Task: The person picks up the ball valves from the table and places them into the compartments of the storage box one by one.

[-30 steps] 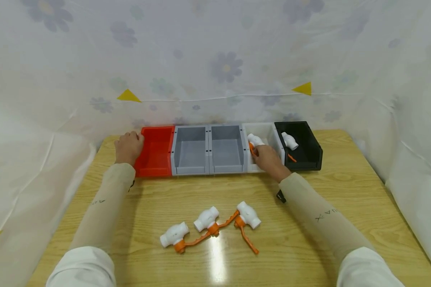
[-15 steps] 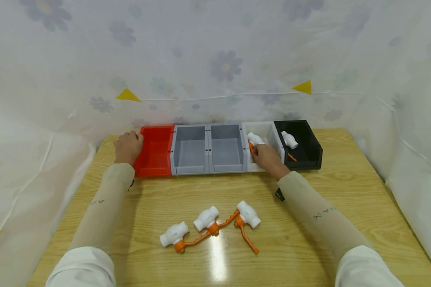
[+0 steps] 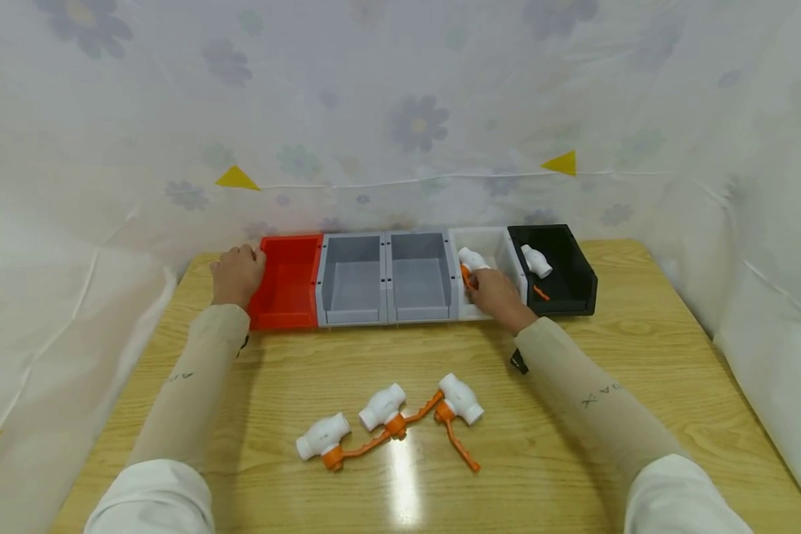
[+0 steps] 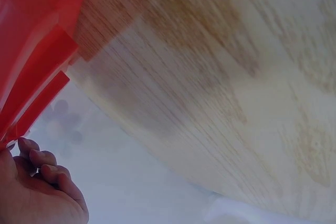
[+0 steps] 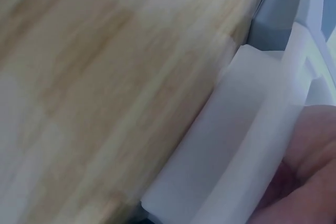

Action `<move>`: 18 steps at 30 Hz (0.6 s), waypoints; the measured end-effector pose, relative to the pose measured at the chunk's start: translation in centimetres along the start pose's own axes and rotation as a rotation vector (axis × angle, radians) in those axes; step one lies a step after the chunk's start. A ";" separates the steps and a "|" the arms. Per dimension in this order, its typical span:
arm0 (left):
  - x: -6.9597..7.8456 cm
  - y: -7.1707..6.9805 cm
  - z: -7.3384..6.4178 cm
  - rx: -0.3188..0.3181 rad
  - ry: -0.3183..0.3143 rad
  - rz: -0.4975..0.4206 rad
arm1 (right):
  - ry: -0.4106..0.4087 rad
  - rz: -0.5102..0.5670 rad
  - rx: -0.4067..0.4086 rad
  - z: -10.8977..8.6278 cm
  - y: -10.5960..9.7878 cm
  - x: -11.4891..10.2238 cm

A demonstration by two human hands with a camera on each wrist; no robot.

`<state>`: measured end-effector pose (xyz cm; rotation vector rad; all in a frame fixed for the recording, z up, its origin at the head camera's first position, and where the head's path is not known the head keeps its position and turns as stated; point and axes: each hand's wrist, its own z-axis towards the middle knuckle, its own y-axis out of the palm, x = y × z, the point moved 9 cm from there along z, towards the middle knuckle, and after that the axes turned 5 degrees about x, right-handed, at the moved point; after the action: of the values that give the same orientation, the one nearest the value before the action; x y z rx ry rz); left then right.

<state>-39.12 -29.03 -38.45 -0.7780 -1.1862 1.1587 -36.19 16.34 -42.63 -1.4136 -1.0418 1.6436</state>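
Note:
At the left end of the bin row, my left hand (image 3: 238, 276) grips the side rim of a red bin (image 3: 287, 319). The left wrist view shows its curled fingers (image 4: 50, 174) at the edge of the red plastic. My right hand (image 3: 500, 295) reaches into a white bin (image 3: 470, 311) and holds a ball valve (image 3: 472, 259) with a white body and orange handle; the fingertips are hidden. A similar ball valve (image 3: 537, 261) lies in the black bin (image 3: 584, 300) beside it. The right wrist view has part of that hand (image 5: 310, 182) behind the white bin's front wall.
Two grey bins (image 3: 354, 317) stand between the red and white ones. Nearer on the wooden table (image 3: 274, 504) lie three more white ball valves with orange handles: a left one (image 3: 323, 436), a middle one (image 3: 382, 406) and a right one (image 3: 463, 400). A flowered curtain (image 3: 400, 89) hangs behind.

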 end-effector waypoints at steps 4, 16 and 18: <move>-0.2 0.0 0.2 -0.001 0.002 0.003 | -0.005 0.002 -0.031 0.5 0.5 0.0; -0.4 0.4 0.2 -0.006 0.002 -0.003 | -0.071 0.018 0.065 -3.1 -3.1 -1.7; -0.3 0.3 0.3 0.005 0.009 -0.007 | -0.091 0.018 0.077 -4.5 -4.0 -2.0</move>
<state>-39.46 -29.32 -38.71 -0.7737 -1.1773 1.1515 -31.42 16.71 -38.44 -1.3127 -1.0079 1.7561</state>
